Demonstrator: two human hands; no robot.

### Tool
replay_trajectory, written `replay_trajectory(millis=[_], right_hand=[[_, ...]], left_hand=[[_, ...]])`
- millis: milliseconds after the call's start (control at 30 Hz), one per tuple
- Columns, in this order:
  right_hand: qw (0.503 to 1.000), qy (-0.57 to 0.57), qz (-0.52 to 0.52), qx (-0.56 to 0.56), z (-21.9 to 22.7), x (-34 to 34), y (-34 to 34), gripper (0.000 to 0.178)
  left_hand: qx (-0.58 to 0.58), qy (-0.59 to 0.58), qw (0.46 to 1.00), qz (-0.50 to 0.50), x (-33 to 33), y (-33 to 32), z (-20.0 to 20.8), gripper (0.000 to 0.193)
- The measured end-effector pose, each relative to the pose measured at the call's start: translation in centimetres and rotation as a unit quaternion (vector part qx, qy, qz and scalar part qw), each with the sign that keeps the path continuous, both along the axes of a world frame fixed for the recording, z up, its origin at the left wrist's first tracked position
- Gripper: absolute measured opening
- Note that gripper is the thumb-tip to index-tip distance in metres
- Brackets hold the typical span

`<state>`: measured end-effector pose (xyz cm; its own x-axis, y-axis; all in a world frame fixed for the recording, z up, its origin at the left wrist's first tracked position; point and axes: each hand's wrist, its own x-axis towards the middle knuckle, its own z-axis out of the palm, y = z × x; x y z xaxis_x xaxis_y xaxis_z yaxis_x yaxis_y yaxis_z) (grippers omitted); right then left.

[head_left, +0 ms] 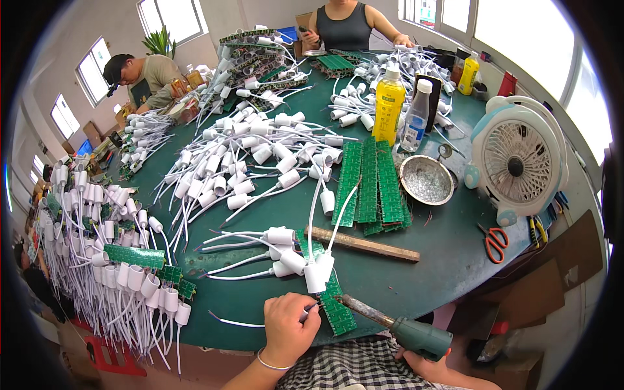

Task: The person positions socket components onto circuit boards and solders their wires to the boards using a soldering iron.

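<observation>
My left hand is closed at the table's near edge around a white cylindrical cap with a white cable trailing out to the left; the fingers mostly hide the cap. Beside it, a green circuit board strip lies with two white wired caps standing on it, cables up. My right hand grips the green handle of a soldering iron, whose metal shaft points left, its tip at the board strip. More loose wired caps lie just left of the strip.
Behind the strip are a wooden bar, stacked green boards and a metal bowl. Heaped wired caps cover the middle; others hang over the left edge. A fan and scissors are right. Two people sit across the table.
</observation>
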<state>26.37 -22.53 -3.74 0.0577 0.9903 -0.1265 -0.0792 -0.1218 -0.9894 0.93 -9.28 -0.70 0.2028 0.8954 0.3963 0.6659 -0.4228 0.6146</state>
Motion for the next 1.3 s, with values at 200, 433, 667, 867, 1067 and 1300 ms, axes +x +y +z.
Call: replay_trajectory(millis=[200, 433, 667, 867, 1067, 1300], right_hand=[[1.0, 0.004, 0.002, 0.001, -0.1, 0.0, 0.1, 0.044], [1.0, -0.003, 0.012, -0.004, 1.2, -0.3, 0.7, 0.042], [1.0, -0.005, 0.013, -0.012, 1.1, -0.4, 0.6, 0.037], [0.999, -0.009, 0.023, -0.023, 1.0, -0.4, 0.6, 0.032], [0.999, 0.001, 0.023, -0.023, 1.7, -0.6, 0.9, 0.03], [0.999, -0.032, 0.028, -0.032, 1.5, -0.6, 1.0, 0.033]], left_hand=[[0.043, -0.006, 0.998, -0.041, -0.3, 0.0, 0.1, 0.01], [0.051, 0.05, 0.997, -0.021, 0.0, -0.1, 0.1, 0.012], [0.05, 0.066, 0.996, -0.015, 0.2, -0.1, 0.1, 0.011], [0.045, 0.073, 0.996, -0.013, 0.3, -0.1, 0.0, 0.01], [0.042, 0.074, 0.996, -0.012, 0.3, -0.1, 0.0, 0.01], [0.038, 0.08, 0.996, -0.008, 0.3, 0.1, -0.1, 0.01]])
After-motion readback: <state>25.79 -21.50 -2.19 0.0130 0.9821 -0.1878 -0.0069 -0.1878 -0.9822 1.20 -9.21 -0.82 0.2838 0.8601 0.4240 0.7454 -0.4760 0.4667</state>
